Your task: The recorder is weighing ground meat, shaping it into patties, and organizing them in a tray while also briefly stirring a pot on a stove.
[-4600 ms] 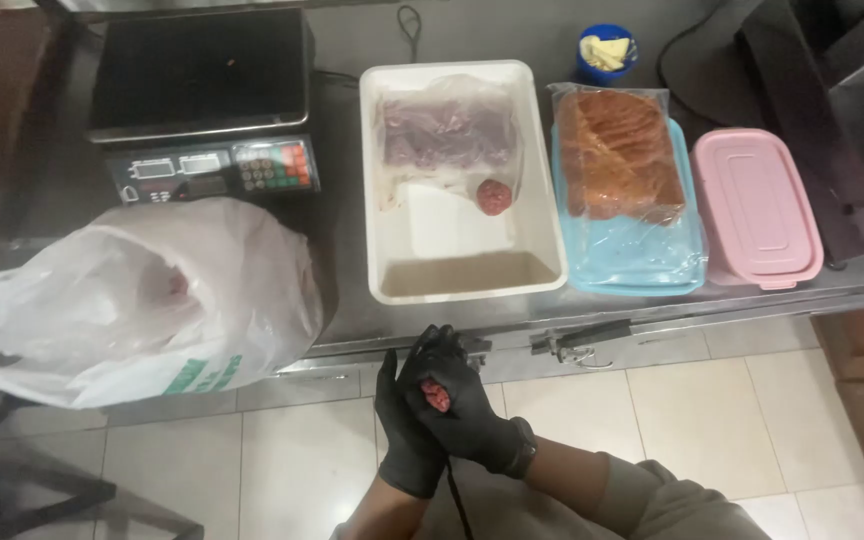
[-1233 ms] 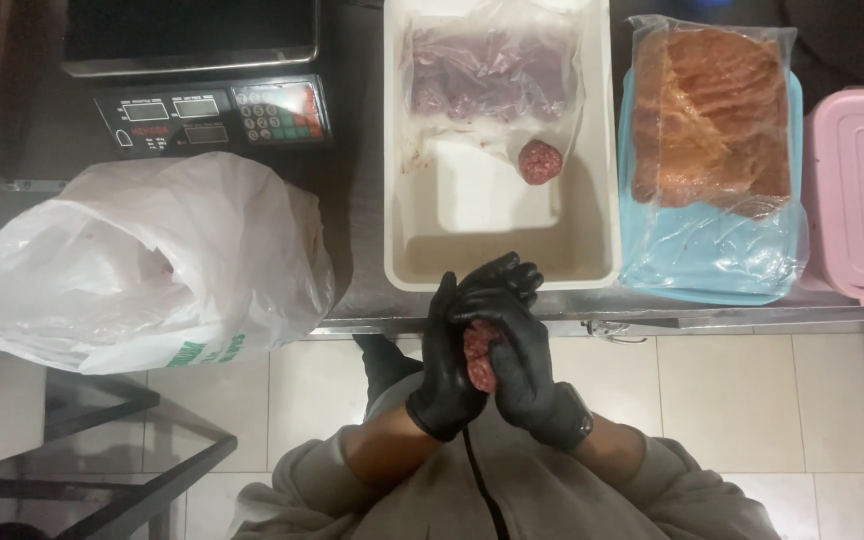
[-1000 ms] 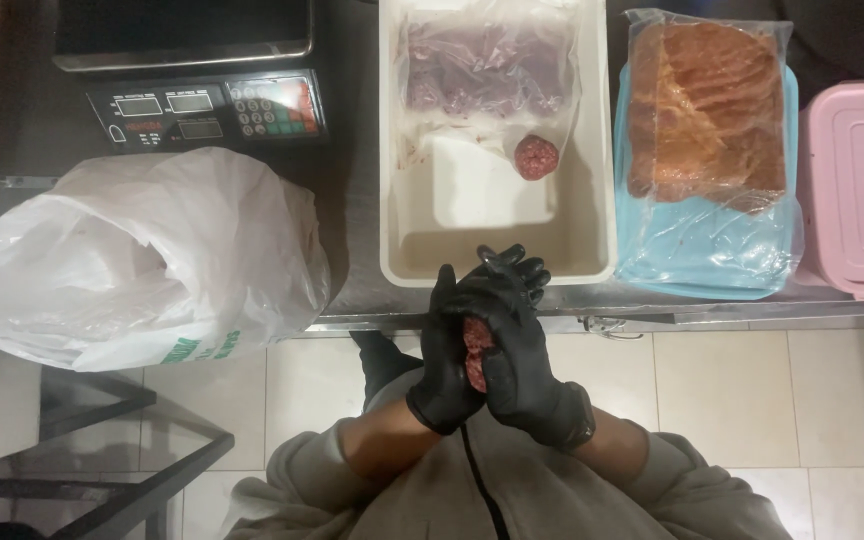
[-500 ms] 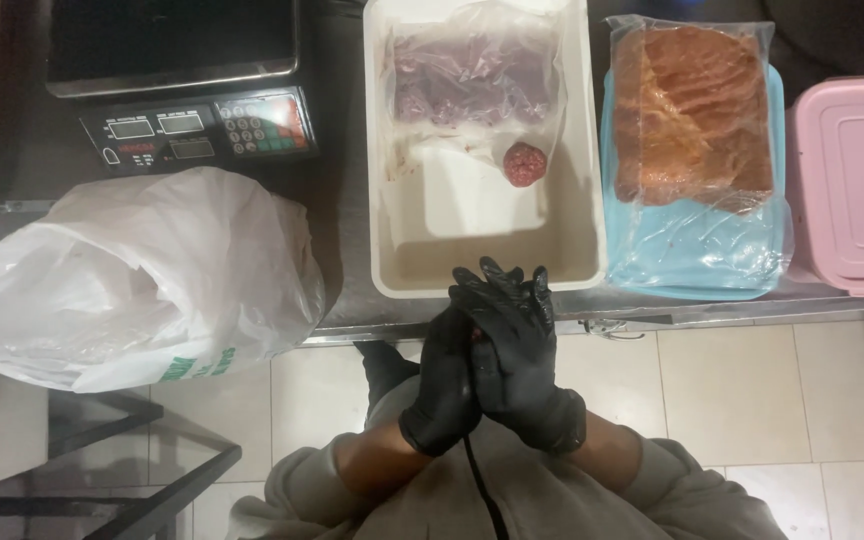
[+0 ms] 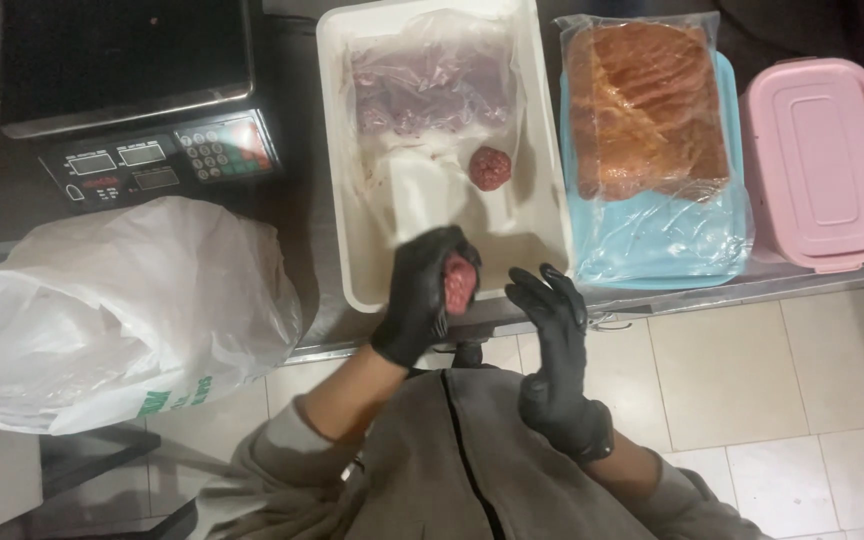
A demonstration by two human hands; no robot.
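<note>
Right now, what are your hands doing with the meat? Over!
Left hand cupped around a red meatball, over the white tray. Right hand open, holding nothing. One finished meatball already in the tray.

Meatball (image 5: pixel 460 285) in left grip (image 5: pixel 422 305)

Scale (image 5: pixel 127 90) at far left of the counter: dark platform, front panel with two small grey display windows and a coloured keypad. White plastic bag (image 5: pixel 112 310), green print, lies crumpled below it. Clear wrap (image 5: pixel 422 90) covers what appears to be minced meat in the white tray (image 5: pixel 352 270). Clear film (image 5: pixel 652 220) encloses a brown loaf on the blue container (image 5: pixel 732 255). Pink lidded box (image 5: pixel 822 160) at far right.
</note>
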